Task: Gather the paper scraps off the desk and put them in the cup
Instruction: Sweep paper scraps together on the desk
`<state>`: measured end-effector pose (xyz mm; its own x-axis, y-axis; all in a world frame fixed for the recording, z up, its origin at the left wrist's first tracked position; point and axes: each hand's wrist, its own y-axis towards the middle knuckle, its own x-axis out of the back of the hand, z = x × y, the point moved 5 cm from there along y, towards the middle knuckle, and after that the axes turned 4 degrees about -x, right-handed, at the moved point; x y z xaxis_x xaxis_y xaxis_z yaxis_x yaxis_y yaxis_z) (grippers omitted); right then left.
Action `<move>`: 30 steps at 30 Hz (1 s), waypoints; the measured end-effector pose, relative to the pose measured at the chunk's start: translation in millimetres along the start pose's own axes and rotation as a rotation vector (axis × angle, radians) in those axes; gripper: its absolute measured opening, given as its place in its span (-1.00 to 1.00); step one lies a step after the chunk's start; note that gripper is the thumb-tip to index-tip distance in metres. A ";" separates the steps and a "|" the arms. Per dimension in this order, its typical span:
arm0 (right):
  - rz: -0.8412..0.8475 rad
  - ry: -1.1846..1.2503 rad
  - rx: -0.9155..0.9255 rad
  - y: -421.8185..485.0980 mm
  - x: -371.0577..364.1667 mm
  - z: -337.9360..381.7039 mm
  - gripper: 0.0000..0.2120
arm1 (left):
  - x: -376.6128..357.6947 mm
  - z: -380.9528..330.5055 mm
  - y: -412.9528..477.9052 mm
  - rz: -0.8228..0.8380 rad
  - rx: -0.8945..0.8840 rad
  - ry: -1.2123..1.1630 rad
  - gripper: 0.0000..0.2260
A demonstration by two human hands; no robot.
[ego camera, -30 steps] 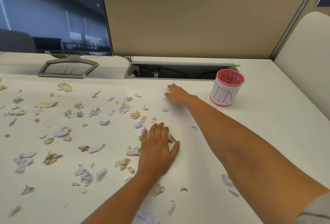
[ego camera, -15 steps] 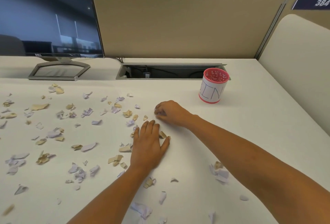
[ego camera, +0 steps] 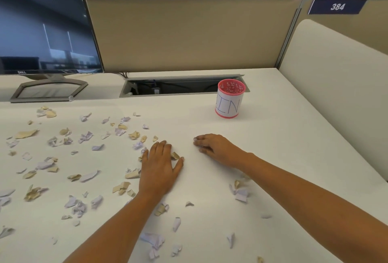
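Purple and tan paper scraps lie strewn over the left and near parts of the white desk. A pink cup with a white hand-lettered label stands upright at the back right, with scraps inside it. My left hand lies flat, palm down, with a tan scrap between thumb and forefinger. My right hand rests to its right, about a hand's length in front of the cup, fingers curled down onto the desk; what it covers is hidden. A small clump of scraps sits by my right forearm.
A dark monitor on a grey stand occupies the back left. An open cable trough runs just behind the cup. A tan partition closes the back, and a cream side panel borders the right edge.
My right hand came back from the far scraps with fingers curled and slid right; a purple scrap that lay there is gone from view. My left hand stayed flat.
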<state>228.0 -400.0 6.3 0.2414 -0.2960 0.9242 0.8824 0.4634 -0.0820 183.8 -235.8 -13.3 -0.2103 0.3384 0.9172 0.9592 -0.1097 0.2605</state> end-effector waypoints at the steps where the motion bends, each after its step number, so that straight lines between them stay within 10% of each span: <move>1: -0.023 -0.002 0.006 -2.7 0.9 0.2 -0.68 | 0.3 -0.1 -0.1 -0.003 0.000 -0.002 -0.63; 12: -0.073 -0.003 -0.075 -1.0 8.4 -4.5 -0.75 | -1.8 2.7 0.2 0.017 0.008 -0.012 -0.61; 30: -0.602 0.123 -0.421 31.0 136.8 -37.5 -0.73 | -2.4 2.3 0.4 0.005 0.010 -0.026 -0.65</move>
<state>303.5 -457.5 116.1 -0.3113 -0.5005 0.8079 0.9503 -0.1602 0.2670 185.2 -234.5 -16.1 -0.2007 0.3620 0.9103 0.9622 -0.1016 0.2526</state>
